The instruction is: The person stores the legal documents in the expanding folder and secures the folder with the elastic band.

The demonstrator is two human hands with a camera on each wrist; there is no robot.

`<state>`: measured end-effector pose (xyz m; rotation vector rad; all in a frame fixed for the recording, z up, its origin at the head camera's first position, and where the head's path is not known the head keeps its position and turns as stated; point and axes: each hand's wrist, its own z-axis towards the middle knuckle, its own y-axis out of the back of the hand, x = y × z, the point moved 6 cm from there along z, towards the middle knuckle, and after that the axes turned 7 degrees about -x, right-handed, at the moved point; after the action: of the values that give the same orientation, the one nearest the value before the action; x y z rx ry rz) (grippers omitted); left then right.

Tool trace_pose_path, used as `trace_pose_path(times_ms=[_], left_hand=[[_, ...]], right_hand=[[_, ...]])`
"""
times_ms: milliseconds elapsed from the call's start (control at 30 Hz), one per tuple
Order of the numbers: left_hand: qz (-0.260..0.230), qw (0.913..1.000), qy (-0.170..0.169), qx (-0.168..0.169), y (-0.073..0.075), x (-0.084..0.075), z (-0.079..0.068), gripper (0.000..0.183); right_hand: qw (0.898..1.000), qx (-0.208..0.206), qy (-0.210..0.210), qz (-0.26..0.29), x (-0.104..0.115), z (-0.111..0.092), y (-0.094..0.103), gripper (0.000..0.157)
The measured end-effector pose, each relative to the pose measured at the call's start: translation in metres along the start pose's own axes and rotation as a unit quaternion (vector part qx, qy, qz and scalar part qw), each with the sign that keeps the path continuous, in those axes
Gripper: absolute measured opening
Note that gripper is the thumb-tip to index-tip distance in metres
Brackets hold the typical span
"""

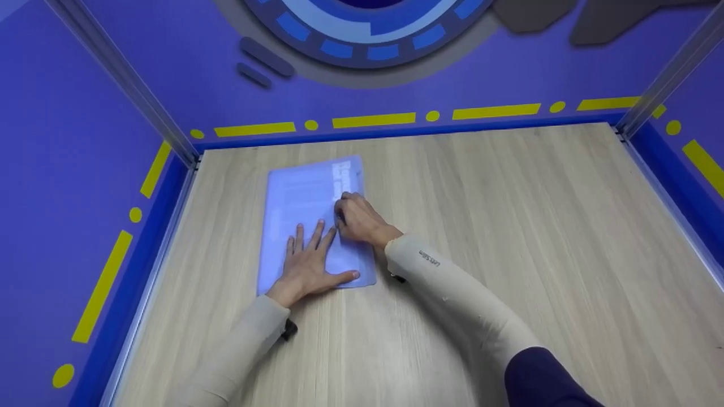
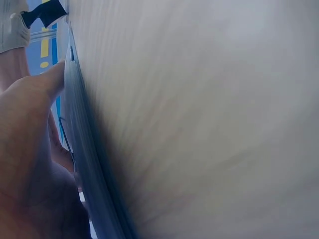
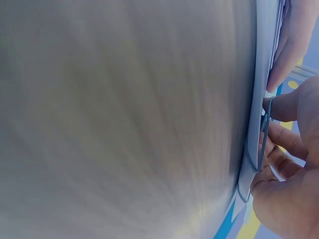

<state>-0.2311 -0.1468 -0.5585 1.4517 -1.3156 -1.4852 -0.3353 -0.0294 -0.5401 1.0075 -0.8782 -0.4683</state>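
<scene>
A translucent blue plastic document folder with white lettering near its right edge lies on the wooden table. Fingers spread, my left hand rests on the folder's lower half, thumb toward its lower right corner. My right hand is at the folder's right side, its fingers curled just above the left fingertips. In the right wrist view a thin elastic cord loops off the folder's edge, and the right thumb and fingers hold it. Seen edge-on in the left wrist view, the folder shows several stacked layers.
Around the folder spreads a light wooden tabletop. Blue panels with yellow marks enclose it at the back wall, left and right, with metal posts at the rear corners. Dark wrist cameras sit under the sleeves.
</scene>
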Motion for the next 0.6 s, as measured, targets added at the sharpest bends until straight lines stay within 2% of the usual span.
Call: trace_pose_path(times_ms=[333,600], left_hand=[[-0.005,1.0,0.002,-0.003,-0.0039,0.0017,-0.002,0.123],[0.0,0.9999,0.004,-0.011,0.0023,0.0006,-0.0005,0.123]], right_hand=[[0.999,-0.021,0.023,-0.012,0.0049,-0.0022,-0.0034,0.015],[0.999,-0.018,0.034,-0.018,0.0061,0.0015,0.001,0.017]])
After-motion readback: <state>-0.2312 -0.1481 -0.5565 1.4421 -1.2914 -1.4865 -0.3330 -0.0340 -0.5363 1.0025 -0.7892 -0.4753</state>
